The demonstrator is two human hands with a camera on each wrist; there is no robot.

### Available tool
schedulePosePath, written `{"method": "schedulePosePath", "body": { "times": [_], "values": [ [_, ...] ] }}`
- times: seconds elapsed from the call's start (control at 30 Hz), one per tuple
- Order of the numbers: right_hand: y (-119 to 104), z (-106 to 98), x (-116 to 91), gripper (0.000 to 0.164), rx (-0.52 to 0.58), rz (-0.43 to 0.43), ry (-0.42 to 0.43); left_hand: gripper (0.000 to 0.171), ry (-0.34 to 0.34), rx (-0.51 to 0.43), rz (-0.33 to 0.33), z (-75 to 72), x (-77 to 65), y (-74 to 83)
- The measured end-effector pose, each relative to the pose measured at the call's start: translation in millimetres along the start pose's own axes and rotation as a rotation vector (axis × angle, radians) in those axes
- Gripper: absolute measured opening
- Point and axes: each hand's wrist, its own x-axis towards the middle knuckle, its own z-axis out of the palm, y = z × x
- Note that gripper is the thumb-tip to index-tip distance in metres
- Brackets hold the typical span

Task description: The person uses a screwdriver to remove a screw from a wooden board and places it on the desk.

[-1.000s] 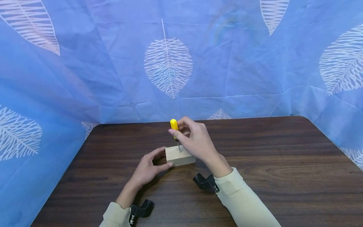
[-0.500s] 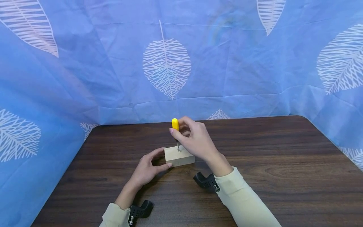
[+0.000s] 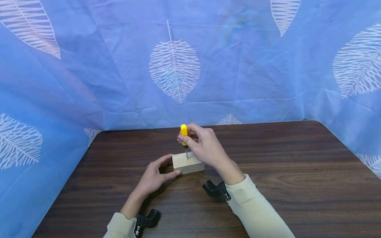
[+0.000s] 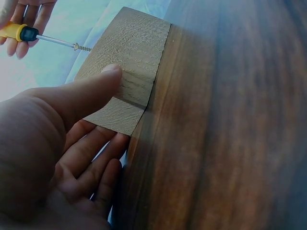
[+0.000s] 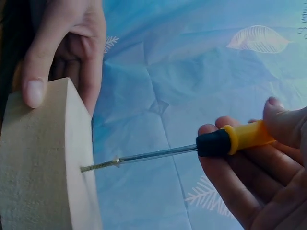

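Observation:
A pale wooden block (image 3: 187, 164) lies on the dark table. My left hand (image 3: 153, 178) grips its left end, thumb on the near face and fingers behind, as the left wrist view also shows. My right hand (image 3: 205, 145) holds a screwdriver (image 3: 184, 130) by its yellow handle between thumb and fingers, nearly upright over the block. In the right wrist view, the screwdriver's shaft (image 5: 158, 154) meets the head of a brass-coloured screw (image 5: 100, 166). The screw's tip stands in the block's top face, with most of its thread showing.
The brown wood-grain table (image 3: 282, 172) spreads around the block. Behind and beside it hangs a blue cloth (image 3: 125, 66) with white leaf prints. Black wrist-worn mounts (image 3: 148, 219) sit close above the table at both cuffs.
The right thumb and fingers have shifted around the yellow handle, and the screwdriver stands slightly more upright than a second ago. The left hand and block hold nearly the same place.

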Motion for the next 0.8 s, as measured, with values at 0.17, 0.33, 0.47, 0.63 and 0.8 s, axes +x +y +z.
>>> {"method": "schedulePosePath", "body": {
  "times": [0.17, 0.33, 0.47, 0.63, 0.8],
  "values": [
    [-1.7, 2.3, -0.6, 0.017, 0.026, 0.06, 0.003, 0.06, 0.003, 0.0, -0.008, 0.2, -0.8, -0.9],
    [-1.0, 4.5, -2.0, 0.016, 0.005, 0.032, 0.031, 0.061, 0.004, 0.001, -0.011, 0.3, -0.9, 0.3],
    [0.5, 4.8, -1.9, 0.013, -0.014, 0.0, 0.025, 0.06, 0.003, 0.001, -0.005, 0.3, -0.4, 0.7],
    [-0.1, 2.6, -0.5, 0.011, 0.006, -0.023, -0.042, 0.06, 0.002, -0.004, -0.001, -0.1, -0.4, 0.0],
    [-1.3, 1.7, -0.6, 0.012, 0.047, 0.041, -0.072, 0.06, 0.007, 0.001, -0.01, 0.8, -1.1, -0.8]
  ]
}}
